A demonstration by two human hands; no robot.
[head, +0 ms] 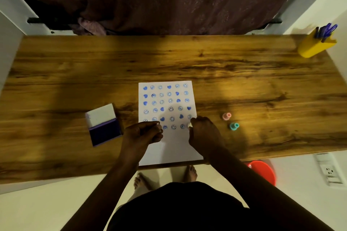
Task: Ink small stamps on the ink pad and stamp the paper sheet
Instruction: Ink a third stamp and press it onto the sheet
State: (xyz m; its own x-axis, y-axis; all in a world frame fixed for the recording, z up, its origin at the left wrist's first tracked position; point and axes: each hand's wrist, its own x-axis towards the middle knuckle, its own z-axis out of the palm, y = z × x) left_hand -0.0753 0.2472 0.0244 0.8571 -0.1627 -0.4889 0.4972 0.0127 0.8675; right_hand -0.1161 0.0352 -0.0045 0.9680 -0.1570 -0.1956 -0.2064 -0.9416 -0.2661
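Stamping, sixth row. Right hand (203,133) clamped on a small white stamp (189,125), pressed at the paper sheet's (169,148) right edge. Left hand (143,134) pinching another stamp (159,123) over the sheet. Ink pad (104,133) open, left on bench (187,62). Next, probably: lift straight, re-ink.

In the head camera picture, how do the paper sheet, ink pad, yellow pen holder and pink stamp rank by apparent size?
1. paper sheet
2. ink pad
3. yellow pen holder, standing farther away, so this is unsure
4. pink stamp
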